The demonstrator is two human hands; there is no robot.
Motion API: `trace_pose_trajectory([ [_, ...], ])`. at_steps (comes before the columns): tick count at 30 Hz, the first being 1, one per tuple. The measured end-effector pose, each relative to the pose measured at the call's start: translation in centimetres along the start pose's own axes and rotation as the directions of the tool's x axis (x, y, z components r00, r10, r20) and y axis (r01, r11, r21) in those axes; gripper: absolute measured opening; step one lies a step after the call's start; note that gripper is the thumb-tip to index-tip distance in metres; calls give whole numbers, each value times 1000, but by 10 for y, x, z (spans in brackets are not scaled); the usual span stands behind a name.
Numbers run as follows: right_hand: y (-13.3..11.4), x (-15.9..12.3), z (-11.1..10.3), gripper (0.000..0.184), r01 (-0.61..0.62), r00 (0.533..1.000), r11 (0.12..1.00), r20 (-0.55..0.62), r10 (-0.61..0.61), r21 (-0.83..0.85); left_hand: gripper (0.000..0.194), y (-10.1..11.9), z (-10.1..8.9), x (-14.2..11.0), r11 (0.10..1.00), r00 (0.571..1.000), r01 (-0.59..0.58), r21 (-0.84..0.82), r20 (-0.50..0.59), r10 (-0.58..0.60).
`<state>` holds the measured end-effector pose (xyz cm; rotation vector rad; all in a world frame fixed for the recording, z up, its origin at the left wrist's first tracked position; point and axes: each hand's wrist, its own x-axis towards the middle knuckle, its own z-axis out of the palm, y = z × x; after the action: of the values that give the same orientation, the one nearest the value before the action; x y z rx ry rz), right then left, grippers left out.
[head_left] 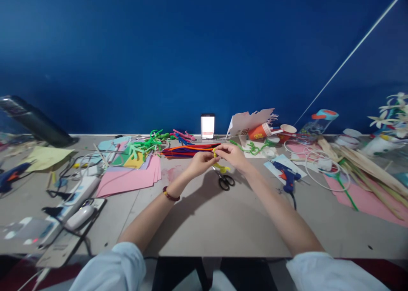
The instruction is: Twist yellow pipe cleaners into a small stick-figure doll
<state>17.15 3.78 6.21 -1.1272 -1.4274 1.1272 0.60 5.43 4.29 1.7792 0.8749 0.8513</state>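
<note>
My left hand [203, 162] and my right hand [233, 155] meet above the middle of the table. Between their fingertips is a small yellow pipe cleaner [214, 153], pinched from both sides. Beneath it on the tabletop lies more yellow pipe cleaner [223, 168], curled beside black-handled scissors [226, 181], whose blades are partly hidden by it. Just behind my hands rests a bundle of red, orange and purple pipe cleaners [181, 151]. My fingers partly cover the piece I hold, so its full shape cannot be made out.
A lit phone [208, 126] stands against the blue wall. Pink paper [130, 182], bent green pipe cleaners [143, 147] and a power strip [72, 206] lie on the left. To the right are a blue glue gun [288, 175], orange paper cups [259, 132] and a coiled white cable [325, 165].
</note>
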Motion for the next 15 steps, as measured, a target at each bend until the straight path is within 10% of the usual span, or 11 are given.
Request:
trace_pose_trajectory([
  [8, 7, 2, 3, 25, 46, 998, 999, -34, -46, 7, 24, 10, 5, -7, 935, 959, -133, 329, -195, 205],
  [15, 2, 2, -8, 28, 71, 995, 997, 68, -72, 16, 35, 6, 5, -1, 983, 993, -69, -171, -109, 51],
])
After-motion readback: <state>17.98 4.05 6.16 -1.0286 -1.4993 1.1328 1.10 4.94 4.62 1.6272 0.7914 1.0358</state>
